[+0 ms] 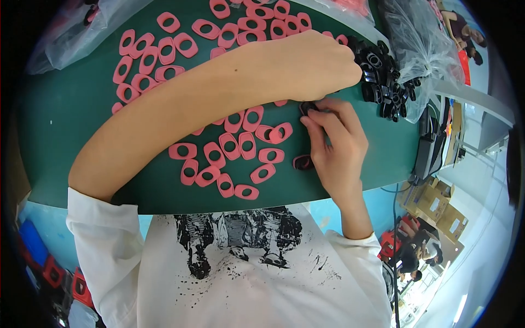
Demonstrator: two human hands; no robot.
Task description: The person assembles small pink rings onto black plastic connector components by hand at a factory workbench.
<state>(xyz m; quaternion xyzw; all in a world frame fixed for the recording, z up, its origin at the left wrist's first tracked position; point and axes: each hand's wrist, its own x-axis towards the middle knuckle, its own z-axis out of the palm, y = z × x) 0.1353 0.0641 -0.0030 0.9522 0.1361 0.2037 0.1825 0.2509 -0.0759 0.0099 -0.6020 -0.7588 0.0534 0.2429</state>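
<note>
My left arm stretches across the green table, and my left hand (331,64) is at the edge of a pile of small black plastic parts (380,79). Its fingers curl down out of sight beneath the back of the hand. My right hand (338,139) pinches a small black part (307,108) between thumb and fingers, just below the left hand. Beside the right wrist lies a black piece with some pink on it (302,162). Many pink rings (229,146), rounded with an oval hole, are spread over the table on both sides of my left forearm.
Clear plastic bags (421,49) stand at the far right, and another bag (76,38) is at the far left. A dark box-like object (425,156) is by the table's right edge. Cardboard boxes (437,205) and other people are beyond, at the right.
</note>
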